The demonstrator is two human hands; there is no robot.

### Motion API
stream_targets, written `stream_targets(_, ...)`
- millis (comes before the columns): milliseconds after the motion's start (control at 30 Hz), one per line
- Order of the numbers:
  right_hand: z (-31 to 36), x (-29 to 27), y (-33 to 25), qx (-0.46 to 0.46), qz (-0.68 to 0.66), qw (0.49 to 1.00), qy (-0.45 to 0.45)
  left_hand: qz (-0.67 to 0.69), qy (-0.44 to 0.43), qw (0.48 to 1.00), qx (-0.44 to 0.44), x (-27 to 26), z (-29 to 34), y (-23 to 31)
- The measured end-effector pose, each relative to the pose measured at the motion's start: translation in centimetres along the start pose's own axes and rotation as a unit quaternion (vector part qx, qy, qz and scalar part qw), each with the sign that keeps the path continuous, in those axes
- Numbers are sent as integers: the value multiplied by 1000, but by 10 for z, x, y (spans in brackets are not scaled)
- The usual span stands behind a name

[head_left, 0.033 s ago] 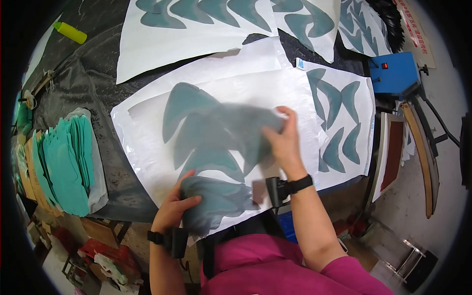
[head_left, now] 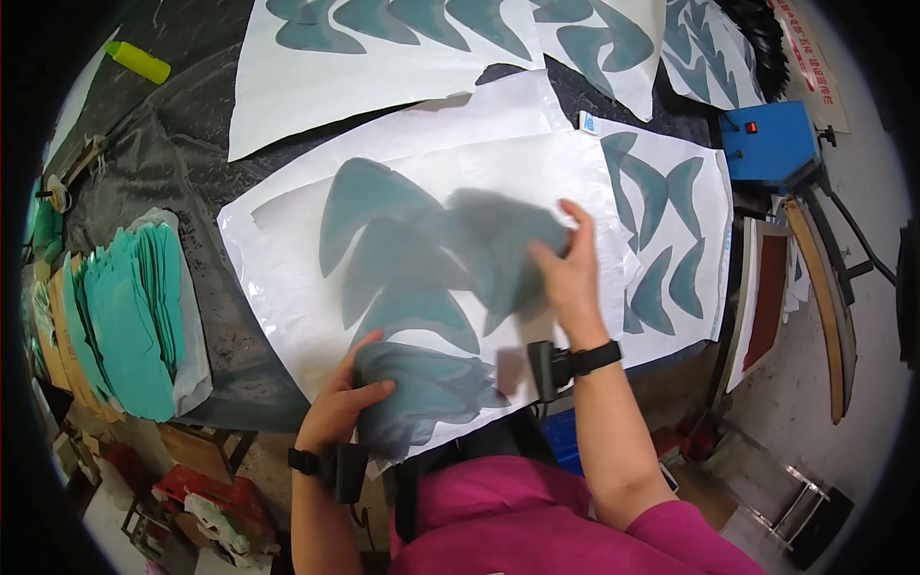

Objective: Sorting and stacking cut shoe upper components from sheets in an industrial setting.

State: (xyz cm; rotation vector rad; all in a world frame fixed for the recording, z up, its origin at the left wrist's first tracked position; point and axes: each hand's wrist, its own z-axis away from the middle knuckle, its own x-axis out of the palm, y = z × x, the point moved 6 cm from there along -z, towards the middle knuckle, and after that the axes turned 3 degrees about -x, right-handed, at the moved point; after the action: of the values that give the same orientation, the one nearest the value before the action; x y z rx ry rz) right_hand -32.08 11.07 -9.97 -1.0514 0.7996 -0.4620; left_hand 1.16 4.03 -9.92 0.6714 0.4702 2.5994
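My left hand (head_left: 345,395) is closed round the left end of a loose stack of thin, see-through grey-green curved pieces (head_left: 426,388), its thumb lying on top. Between the thumb and fingers of my right hand (head_left: 573,273) is one more curved piece (head_left: 494,244), smeared by motion, over the white sheet (head_left: 546,168). Under and beside it, more grey-green crescent pieces (head_left: 379,187) lie flat on that sheet, one below another. How many pieces the stack holds cannot be made out.
Further white sheets (head_left: 383,105) with crescent pieces cover the black table top (head_left: 259,369). Several turquoise cut pieces (head_left: 125,316) stand bunched at the left. A yellow bottle (head_left: 139,62) lies far left; a blue machine (head_left: 767,142) stands at the right edge.
My right hand has shifted slightly to the right with its curved piece. My left hand and the stack have hardly moved.
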Motion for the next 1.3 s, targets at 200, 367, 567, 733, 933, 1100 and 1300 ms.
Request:
stream_targets(200,2,-5,2,76,-101,989,-77,5,-28,999,-28,-8,-1,2)
stream_targets(367,7,36,-1,-7,223,973,-60,-14,-40,999,-23,-6,-6,3)
stream_targets(567,11,48,-6,-89,330,939,-37,-28,-50,998,-27,-1,-11,3)
stream_targets(733,19,53,-17,-17,261,963,-73,-19,-62,997,-37,-2,-12,2)
stream_targets(933,19,15,8,59,-16,994,-88,-26,-52,998,-36,-3,-7,6)
stream_targets(1100,35,-41,-29,76,-58,995,-40,-21,-32,998,-40,-24,9,-1)
stream_targets(1300,55,-35,-66,94,-132,957,-239,54,11,998,-25,-32,12,20)
